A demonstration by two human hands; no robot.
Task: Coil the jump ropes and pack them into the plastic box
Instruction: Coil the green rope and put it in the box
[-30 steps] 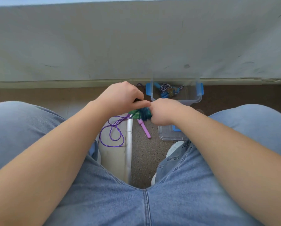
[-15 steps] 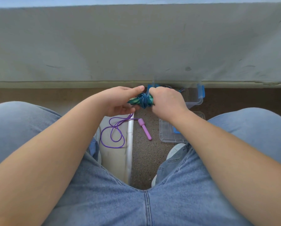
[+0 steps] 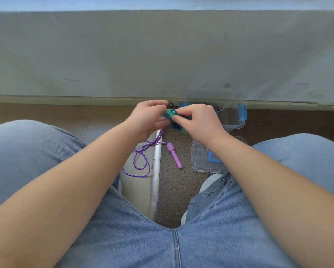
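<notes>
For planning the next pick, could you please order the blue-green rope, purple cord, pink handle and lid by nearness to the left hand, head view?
1. blue-green rope, gripped by the left hand.
2. purple cord, just below it.
3. pink handle, lower right.
4. lid, farther right.

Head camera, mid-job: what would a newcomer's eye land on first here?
First, the two hands meeting at centre, the left hand and right hand both pinching a small blue-green rope bundle above the floor. Next, the pink-handled purple jump rope lying loose on the floor between the knees. Behind the right hand stands the clear plastic box by the wall, its lid flat on the floor nearer the person.
</notes>
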